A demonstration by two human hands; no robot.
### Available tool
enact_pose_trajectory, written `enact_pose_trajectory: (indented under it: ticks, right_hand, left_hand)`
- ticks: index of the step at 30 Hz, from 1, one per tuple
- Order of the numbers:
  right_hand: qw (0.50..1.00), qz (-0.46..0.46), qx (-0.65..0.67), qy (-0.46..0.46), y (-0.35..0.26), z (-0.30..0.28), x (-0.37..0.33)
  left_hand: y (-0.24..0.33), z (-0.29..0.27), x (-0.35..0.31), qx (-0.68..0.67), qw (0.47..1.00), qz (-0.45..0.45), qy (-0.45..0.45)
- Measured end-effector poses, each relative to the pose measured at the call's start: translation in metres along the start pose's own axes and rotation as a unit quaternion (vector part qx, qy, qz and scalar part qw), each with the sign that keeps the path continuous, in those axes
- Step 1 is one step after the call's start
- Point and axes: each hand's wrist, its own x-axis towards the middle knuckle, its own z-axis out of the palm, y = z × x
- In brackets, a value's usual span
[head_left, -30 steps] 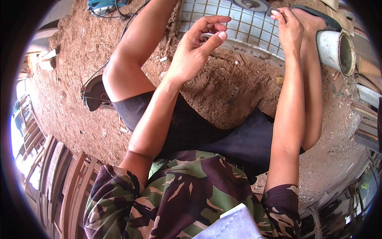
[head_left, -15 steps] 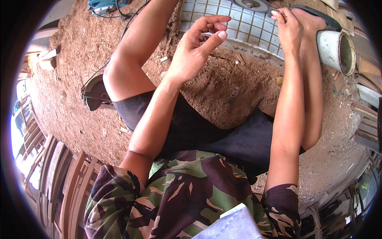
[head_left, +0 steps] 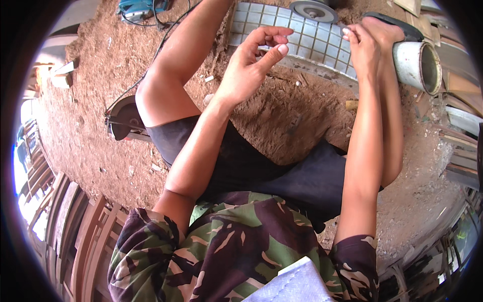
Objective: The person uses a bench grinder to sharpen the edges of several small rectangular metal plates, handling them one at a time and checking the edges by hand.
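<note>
My left hand [head_left: 247, 69] hovers over the near edge of a white tiled slab [head_left: 282, 21], its fingers loosely curled. A gap shows between thumb and forefinger, with nothing visible in it. Beside my right shin, my right hand [head_left: 366, 50] has its fingers bent and pressed together near the slab's right side. Whatever its fingertips hold, if anything, is too small to make out. Between and beyond the hands, a grey round disc [head_left: 302, 8] with a central hub sits over the slab's far edge, partly cut off by the picture's top.
A white cylindrical bucket [head_left: 408, 64] lies by my right foot. A circular saw [head_left: 121, 121] rests by my left knee, and a blue power tool [head_left: 133, 7] with a black cord lies far left. Stacked timber [head_left: 90, 241] lines the left; reddish sawdust [head_left: 95, 146] covers the ground.
The view has shifted slightly, so the slab, disc and bucket appear a little lower. My right hand appears slightly lower; both hands keep nearly the same pose.
</note>
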Motion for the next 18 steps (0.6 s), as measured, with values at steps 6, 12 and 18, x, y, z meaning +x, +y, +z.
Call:
enact_pose_trajectory:
  ticks: [6, 12, 18]
  right_hand:
    - [0.906, -0.353, -0.111, 0.205, -0.111, -0.068, -0.044]
    - [0.862, -0.430, -0.129, 0.238, -0.170, -0.119, -0.077]
    - [0.850, -0.450, -0.117, 0.249, -0.185, -0.133, -0.089]
  left_hand:
    - [0.021, 0.016, -0.011, -0.070, 0.997, 0.008, -0.043]
    - [0.067, 0.034, -0.039, -0.197, 0.974, 0.037, -0.104]
    - [0.088, 0.049, -0.059, -0.246, 0.964, 0.053, -0.087]
